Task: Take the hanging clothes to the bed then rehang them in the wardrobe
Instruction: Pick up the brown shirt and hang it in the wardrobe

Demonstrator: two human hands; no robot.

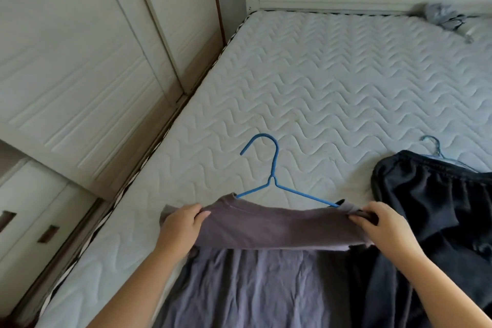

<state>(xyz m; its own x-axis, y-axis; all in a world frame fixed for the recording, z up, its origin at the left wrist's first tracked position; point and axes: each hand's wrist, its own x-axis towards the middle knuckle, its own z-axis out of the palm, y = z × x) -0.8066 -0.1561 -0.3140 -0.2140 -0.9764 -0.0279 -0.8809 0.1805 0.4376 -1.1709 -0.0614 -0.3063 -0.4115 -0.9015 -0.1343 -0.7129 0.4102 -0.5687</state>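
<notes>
A grey-purple garment (266,247) lies on the near part of the white quilted mattress (332,82), with a blue wire hanger (274,168) partly inside its top edge, hook pointing away from me. My left hand (183,224) grips the garment's left top corner. My right hand (383,221) pinches the right top corner, where the hanger's arm disappears into the cloth. The hanger's lower bar is hidden under the fabric.
A black garment (436,194) on a second blue hanger (434,146) lies on the bed to the right. A grey crumpled cloth (442,16) sits at the far right. White wardrobe doors (80,48) stand along the bed's left side, with drawers (32,221) lower left.
</notes>
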